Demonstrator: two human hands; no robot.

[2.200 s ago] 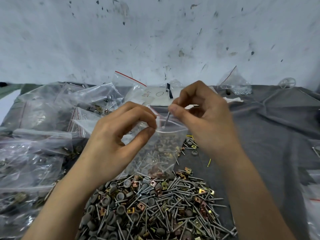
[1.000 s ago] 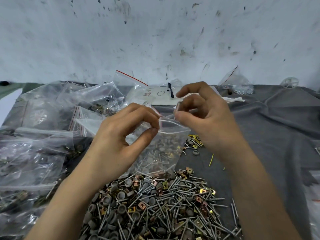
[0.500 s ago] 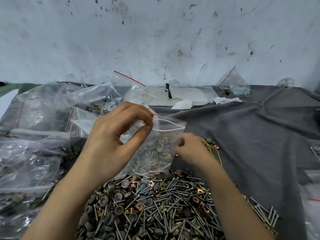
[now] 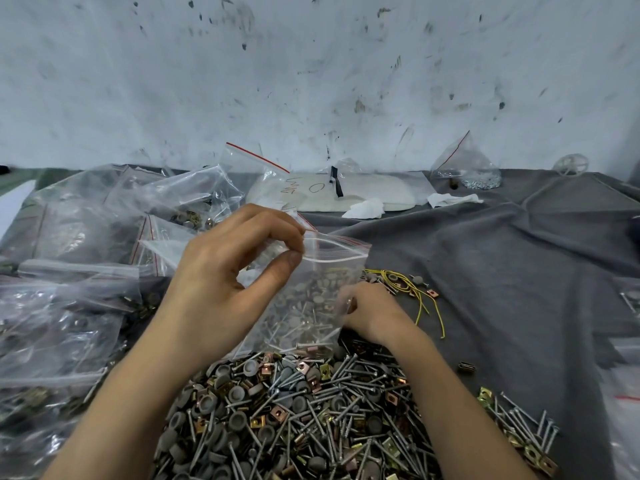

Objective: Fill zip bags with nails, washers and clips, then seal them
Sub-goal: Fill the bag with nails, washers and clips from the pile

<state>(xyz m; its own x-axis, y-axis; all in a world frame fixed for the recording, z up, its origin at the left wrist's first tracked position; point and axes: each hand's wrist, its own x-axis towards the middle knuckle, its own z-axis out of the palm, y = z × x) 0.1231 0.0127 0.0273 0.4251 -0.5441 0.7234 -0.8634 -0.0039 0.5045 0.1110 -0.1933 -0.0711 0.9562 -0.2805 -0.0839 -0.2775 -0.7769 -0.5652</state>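
My left hand (image 4: pixel 225 271) pinches the top left corner of a clear zip bag (image 4: pixel 311 306) with a red-lined seal. The bag hangs with its mouth open, partly filled with nails, grey washers and clips. My right hand (image 4: pixel 374 313) is low on the grey cloth (image 4: pixel 519 271), just behind the bag's right edge. Its fingertips are curled down among loose parts and blurred by the plastic, so what they hold is unclear. In front of both hands lies a big pile of nails, washers and clips (image 4: pixel 304 410).
Several filled clear bags (image 4: pixel 69 306) crowd the left side. Yellow wire (image 4: pixel 408 285) lies beyond my right hand. A white packet (image 4: pixel 332 195) and a bag of small screws (image 4: pixel 467 168) sit by the wall. Loose nails (image 4: pixel 526 427) lie at the right.
My right hand left the bag's mouth, where it had dropped a nail, and went down to the cloth behind the bag. My left hand kept holding the bag up.
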